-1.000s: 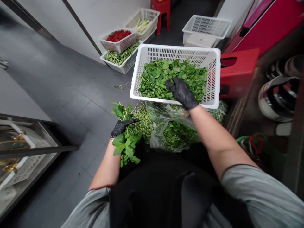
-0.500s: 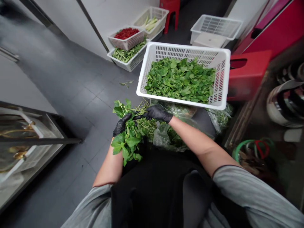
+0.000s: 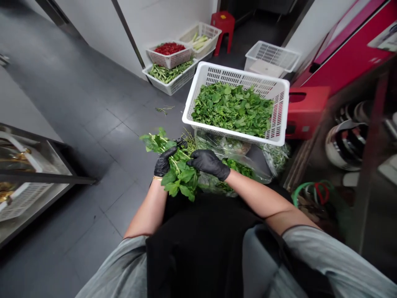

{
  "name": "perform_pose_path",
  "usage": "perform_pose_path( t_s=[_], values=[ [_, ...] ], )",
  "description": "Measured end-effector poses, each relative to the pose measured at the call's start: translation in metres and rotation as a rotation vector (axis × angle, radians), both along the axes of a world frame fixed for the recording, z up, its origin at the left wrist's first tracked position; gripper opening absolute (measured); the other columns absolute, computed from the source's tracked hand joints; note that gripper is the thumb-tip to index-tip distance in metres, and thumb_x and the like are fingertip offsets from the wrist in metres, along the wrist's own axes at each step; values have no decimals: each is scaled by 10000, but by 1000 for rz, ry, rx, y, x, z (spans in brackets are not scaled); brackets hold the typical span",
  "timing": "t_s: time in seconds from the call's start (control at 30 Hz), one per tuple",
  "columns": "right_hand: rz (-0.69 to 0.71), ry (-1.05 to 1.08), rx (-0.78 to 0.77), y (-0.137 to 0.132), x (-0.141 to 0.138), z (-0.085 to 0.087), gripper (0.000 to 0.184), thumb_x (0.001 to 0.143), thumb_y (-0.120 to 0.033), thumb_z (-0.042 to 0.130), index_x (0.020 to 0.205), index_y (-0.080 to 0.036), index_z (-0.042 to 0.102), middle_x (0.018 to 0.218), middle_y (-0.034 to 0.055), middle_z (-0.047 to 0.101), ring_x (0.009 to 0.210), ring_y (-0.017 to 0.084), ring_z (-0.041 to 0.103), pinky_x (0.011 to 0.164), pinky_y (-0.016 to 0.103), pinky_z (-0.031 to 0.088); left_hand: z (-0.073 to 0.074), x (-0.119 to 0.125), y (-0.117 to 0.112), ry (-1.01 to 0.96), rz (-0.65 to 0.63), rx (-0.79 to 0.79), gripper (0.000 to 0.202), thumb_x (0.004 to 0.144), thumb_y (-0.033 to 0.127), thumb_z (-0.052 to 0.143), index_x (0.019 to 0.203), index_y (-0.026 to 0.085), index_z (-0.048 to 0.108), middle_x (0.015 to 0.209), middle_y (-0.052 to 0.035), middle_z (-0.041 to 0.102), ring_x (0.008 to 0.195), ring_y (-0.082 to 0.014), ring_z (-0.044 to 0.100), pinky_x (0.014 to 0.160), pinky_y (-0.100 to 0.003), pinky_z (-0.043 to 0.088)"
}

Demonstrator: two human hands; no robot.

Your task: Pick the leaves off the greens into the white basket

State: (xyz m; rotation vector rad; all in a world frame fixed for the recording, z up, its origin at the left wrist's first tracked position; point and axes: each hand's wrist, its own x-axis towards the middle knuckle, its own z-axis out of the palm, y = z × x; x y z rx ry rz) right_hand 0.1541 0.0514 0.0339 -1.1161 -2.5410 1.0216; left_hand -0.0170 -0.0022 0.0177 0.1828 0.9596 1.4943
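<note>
My left hand (image 3: 163,161), in a black glove, is closed around a bunch of mint-like leafy greens (image 3: 180,182). Leaves stick out on both sides of that grip, with pale stems running between them. From the right, my right hand (image 3: 209,162), gloved the same way, has its fingertips pinched on the bunch; the exact stem or leaf in them is hidden. Just beyond the hands stands a white slotted basket (image 3: 235,133) holding a wide heap of picked green leaves (image 3: 232,108). Thin bare stems (image 3: 190,140) and clear plastic bags (image 3: 257,167) with more greens lie below it.
White baskets at the back left hold red chillies (image 3: 169,48), cut green vegetables (image 3: 170,72) and pale stalks (image 3: 199,42). A red stool (image 3: 223,31) stands behind them. Right of the big basket is a red plastic stool (image 3: 308,109). A metal rack (image 3: 58,178) occupies the left.
My right hand has come from the bare stems onto the leafy part of the bunch. The left hand has shifted slightly right with the greens. The camera view has tilted a little.
</note>
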Motion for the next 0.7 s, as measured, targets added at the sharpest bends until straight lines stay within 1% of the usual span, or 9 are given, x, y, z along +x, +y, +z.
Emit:
perform_pose_path(
  t_s=[0.07, 0.13, 0.27, 0.37, 0.43, 0.53, 0.57, 0.63, 0.7],
  values=[
    [-79, 115, -99, 6, 17, 4, 283, 910, -394, 628, 829, -168, 778, 830, 42, 738, 727, 155, 609, 696, 263, 404, -6, -2, -2, 122, -14, -94, 241, 640, 186, 804, 879, 175, 772, 917, -64, 811, 1009, -297, 758, 959, -427, 601],
    [-144, 218, -174, 9, 31, 8, 337, 909, -440, 617, 813, -158, 775, 801, 41, 731, 708, 156, 601, 689, 268, 413, -10, -2, -3, 240, -32, -136, 251, 567, 186, 858, 804, 173, 776, 869, -62, 810, 1011, -321, 756, 973, -447, 591],
    [-188, 247, -253, 9, 34, 8, 345, 812, -490, 723, 924, -169, 783, 866, 28, 741, 762, 160, 618, 695, 263, 417, -10, 4, 2, 368, -140, -92, 391, 576, 211, 875, 963, 196, 818, 909, -65, 816, 1041, -341, 748, 959, -483, 590],
    [-123, 194, -296, 14, 29, -1, 321, 731, -469, 793, 803, -157, 771, 736, -1, 692, 702, 145, 592, 669, 258, 399, -9, 2, 7, 468, -205, -105, 314, 637, 125, 801, 922, 254, 831, 854, -39, 810, 1051, -299, 749, 928, -415, 602],
    [-101, 265, -422, 22, 33, -9, 321, 717, -468, 792, 710, -150, 746, 657, -5, 659, 653, 143, 584, 652, 264, 414, -7, -5, 7, 544, -231, -131, 212, 691, 113, 732, 812, 258, 828, 775, -41, 794, 1003, -266, 759, 862, -333, 612],
    [-167, 466, -607, 39, 51, -19, 296, 680, -447, 801, 728, -159, 752, 751, 40, 731, 723, 181, 667, 727, 309, 511, -4, -15, 3, 574, -206, -155, 94, 736, 212, 715, 680, 231, 789, 740, -68, 778, 812, -241, 757, 729, -277, 606],
    [-213, 513, -625, 46, 58, -21, 286, 675, -437, 799, 747, -164, 754, 803, 60, 752, 773, 199, 693, 767, 331, 535, -4, -17, 1, 552, -185, -159, 110, 723, 242, 748, 765, 165, 814, 733, -67, 773, 722, -226, 736, 686, -279, 601],
    [-350, 574, -571, 61, 67, -23, 272, 707, -433, 771, 794, -176, 752, 888, 88, 768, 876, 230, 717, 831, 371, 563, -3, -18, -1, 484, -157, -161, 229, 677, 282, 827, 855, 138, 823, 719, -48, 763, 593, -181, 672, 625, -286, 580],
    [-461, 612, -476, 74, 67, -22, 267, 742, -415, 748, 890, -192, 755, 1004, 105, 766, 1023, 253, 704, 896, 395, 568, -6, -17, -1, 448, -155, -150, 290, 655, 298, 862, 900, 147, 824, 758, -55, 771, 634, -183, 677, 651, -303, 573]
  ],
)
